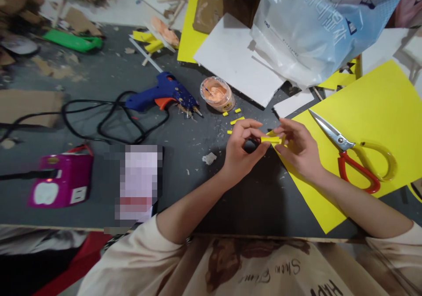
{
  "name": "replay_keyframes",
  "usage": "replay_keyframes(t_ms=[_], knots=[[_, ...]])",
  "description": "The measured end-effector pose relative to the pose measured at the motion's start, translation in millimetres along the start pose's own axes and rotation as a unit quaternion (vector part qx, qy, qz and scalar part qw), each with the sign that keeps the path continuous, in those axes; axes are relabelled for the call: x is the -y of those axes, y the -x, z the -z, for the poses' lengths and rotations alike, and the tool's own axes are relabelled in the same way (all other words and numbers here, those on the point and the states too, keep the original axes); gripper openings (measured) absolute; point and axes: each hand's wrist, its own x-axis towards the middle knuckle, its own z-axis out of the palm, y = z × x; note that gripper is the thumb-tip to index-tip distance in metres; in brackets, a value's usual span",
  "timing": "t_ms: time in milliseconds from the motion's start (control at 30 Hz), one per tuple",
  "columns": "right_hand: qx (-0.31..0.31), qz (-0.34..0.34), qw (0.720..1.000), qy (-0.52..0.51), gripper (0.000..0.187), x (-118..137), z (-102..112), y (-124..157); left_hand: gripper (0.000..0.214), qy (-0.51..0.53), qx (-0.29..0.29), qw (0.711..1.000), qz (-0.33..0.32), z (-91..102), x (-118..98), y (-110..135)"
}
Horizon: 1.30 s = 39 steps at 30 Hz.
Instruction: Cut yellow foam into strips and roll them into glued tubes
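A small yellow foam strip is pinched between both my hands just above the dark table. My left hand grips its left end with fingers curled closed. The strip's right end sits between the thumb and fingertips of my right hand. A large yellow sheet lies under my right hand. Red-and-yellow scissors rest on that sheet, to the right of my right hand. Small yellow offcuts lie on the table beyond my left hand.
A blue glue gun with a black cord lies left of a small jar of orange stuff. White sheets and a plastic bag sit at the back. A magenta power strip is near left; the table edge runs below.
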Motion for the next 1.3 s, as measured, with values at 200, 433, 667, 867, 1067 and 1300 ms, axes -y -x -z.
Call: replay_keyframes(t_ms=[200, 433, 667, 867, 1067, 1300], knots=[[-0.001, -0.022, 1.0, 0.0, 0.035, 2.6, -4.1, -1.9, 0.028, -0.006, 0.026, 1.0, -0.001, -1.8, -1.8, 0.6], [-0.024, -0.064, 0.996, -0.058, 0.042, 6.7, -3.9, -3.1, 0.02, -0.009, 0.068, 0.998, 0.014, -1.7, -5.3, -0.5], [-0.027, -0.074, 0.996, -0.052, 0.045, 7.5, -3.9, -3.2, 0.011, -0.035, 0.079, 0.996, 0.009, 0.6, -7.3, -1.4], [-0.024, -0.074, 0.996, -0.044, 0.042, 8.2, -4.6, -2.3, 0.011, -0.037, 0.067, 0.997, 0.0, 0.7, -6.3, -0.9], [-0.019, -0.063, 0.997, -0.047, 0.04, 8.3, -4.9, -1.9, 0.012, -0.045, 0.06, 0.997, -0.009, 0.7, -6.7, -0.4], [-0.017, -0.05, 0.998, -0.034, 0.036, 7.2, -4.4, -1.0, 0.011, -0.053, 0.055, 0.997, -0.014, 0.6, -8.1, -0.1]])
